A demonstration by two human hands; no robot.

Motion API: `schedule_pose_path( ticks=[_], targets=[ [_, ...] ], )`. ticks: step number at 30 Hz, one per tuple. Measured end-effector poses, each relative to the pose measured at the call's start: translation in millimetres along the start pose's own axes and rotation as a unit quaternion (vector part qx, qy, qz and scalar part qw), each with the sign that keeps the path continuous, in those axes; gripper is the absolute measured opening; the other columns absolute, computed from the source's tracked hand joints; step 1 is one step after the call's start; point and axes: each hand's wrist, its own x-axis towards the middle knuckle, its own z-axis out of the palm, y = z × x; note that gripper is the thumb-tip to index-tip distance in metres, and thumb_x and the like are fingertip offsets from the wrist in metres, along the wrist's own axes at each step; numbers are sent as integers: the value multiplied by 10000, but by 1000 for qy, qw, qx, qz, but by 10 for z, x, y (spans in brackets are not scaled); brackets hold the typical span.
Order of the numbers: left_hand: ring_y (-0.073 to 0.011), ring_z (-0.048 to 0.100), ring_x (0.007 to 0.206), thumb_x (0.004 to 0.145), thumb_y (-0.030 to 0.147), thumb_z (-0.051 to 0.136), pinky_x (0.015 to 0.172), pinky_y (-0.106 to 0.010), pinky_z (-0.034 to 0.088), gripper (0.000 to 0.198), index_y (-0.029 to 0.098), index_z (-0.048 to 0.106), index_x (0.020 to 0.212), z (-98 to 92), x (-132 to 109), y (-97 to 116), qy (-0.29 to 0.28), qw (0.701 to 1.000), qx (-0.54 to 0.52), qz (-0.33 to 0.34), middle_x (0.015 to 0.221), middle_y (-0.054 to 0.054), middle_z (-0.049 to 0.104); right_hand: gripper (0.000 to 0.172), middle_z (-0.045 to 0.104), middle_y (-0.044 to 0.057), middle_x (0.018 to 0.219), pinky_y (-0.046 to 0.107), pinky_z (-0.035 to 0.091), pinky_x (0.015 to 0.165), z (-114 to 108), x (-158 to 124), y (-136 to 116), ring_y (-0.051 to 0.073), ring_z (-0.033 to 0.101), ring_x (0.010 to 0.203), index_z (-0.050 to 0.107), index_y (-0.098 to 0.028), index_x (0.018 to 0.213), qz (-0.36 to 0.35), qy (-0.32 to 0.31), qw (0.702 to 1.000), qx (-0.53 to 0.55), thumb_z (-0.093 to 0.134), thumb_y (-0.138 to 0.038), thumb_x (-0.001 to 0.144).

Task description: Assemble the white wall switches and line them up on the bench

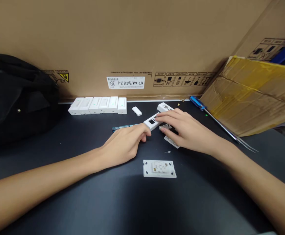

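My left hand [126,143] rests on the dark table with its fingers curled, the fingertips touching the near end of a white switch frame [153,121]. My right hand [190,132] lies over a small grey-white switch part [166,126], fingers bent around it and touching the frame's far end. A flat white piece [172,142] sticks out from under the right palm. A white switch base plate [159,168] with brass contacts lies flat just in front of both hands. A tiny white pin [167,152] lies between the plate and my right hand.
A row of several white switches [98,105] stands at the back by the cardboard wall. A small white rocker [137,111] and another white part [164,107] lie nearby. A blue-handled screwdriver [197,102], tweezers [245,144], a blue pen [123,127], a black bag [17,101], a cardboard box [257,94].
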Motion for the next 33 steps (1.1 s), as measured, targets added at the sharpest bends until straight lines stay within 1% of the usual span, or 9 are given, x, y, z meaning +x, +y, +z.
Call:
schedule_pose_path(
  ticks=[3,6,9,12,18,21,24,27,33],
  targets=[
    [-165,671,890,993,92,433,727,-302,486,282,246,567,1187,-7,-18,32,15,1000,-2,8,1140,-23,681,304,703,137,1314,536,481,1039,-12,-2,-16,315,623,1196,706,-173,1255,-4,12,1000,8,521,-318,1063],
    [-145,645,826,1022,217,518,692,-308,503,223,254,567,1236,-27,-23,98,18,1000,-7,-7,1230,-36,634,271,707,121,1249,509,481,1002,-32,-2,-51,296,630,1147,729,-187,1197,-20,12,999,34,530,-312,1062],
    [-146,651,819,1019,384,601,674,-322,526,286,280,560,1282,-36,-15,144,0,1000,12,-19,1304,-40,591,256,695,108,1257,481,477,1008,-52,-11,-89,273,627,1146,732,-203,1197,-55,3,996,74,545,-311,1060],
    [-160,665,816,994,464,637,649,-334,523,281,275,600,1198,-23,-7,144,-18,998,58,-32,1329,-45,583,286,679,113,1303,477,475,1020,-87,-36,-94,276,620,1181,700,-206,1278,-70,-9,994,80,567,-317,1050],
    [-212,694,987,945,354,658,674,-322,513,149,251,581,1020,15,6,91,13,998,37,-45,1322,-26,638,357,680,147,1324,474,486,996,-194,-64,7,302,622,1218,669,-174,1334,-40,14,999,19,562,-362,1049],
    [-216,659,1087,928,274,658,798,-339,525,119,241,556,978,9,10,76,47,998,-22,-21,1297,-25,652,343,744,130,1166,444,508,909,-282,-72,76,293,682,1081,720,-176,1239,-5,0,1000,6,537,-392,1046],
    [-182,635,1014,915,223,667,825,-326,501,157,227,510,918,-8,10,73,65,996,-65,3,1213,-21,651,357,773,94,1000,398,520,783,-388,-105,167,255,709,872,754,-186,1149,73,-38,996,15,533,-433,1018],
    [-155,588,904,889,198,683,759,-303,473,226,223,458,867,-17,9,82,61,995,-84,11,1125,-16,623,350,778,70,972,375,517,740,-475,-158,267,234,706,809,764,-209,1105,127,-73,989,21,548,-459,988],
    [-170,534,867,828,170,696,727,-317,450,295,238,446,968,-33,-1,97,23,995,-96,27,1067,-22,569,328,745,25,808,299,492,616,-506,-181,245,180,673,683,766,-227,930,105,-135,979,111,634,-526,955]
  ],
)
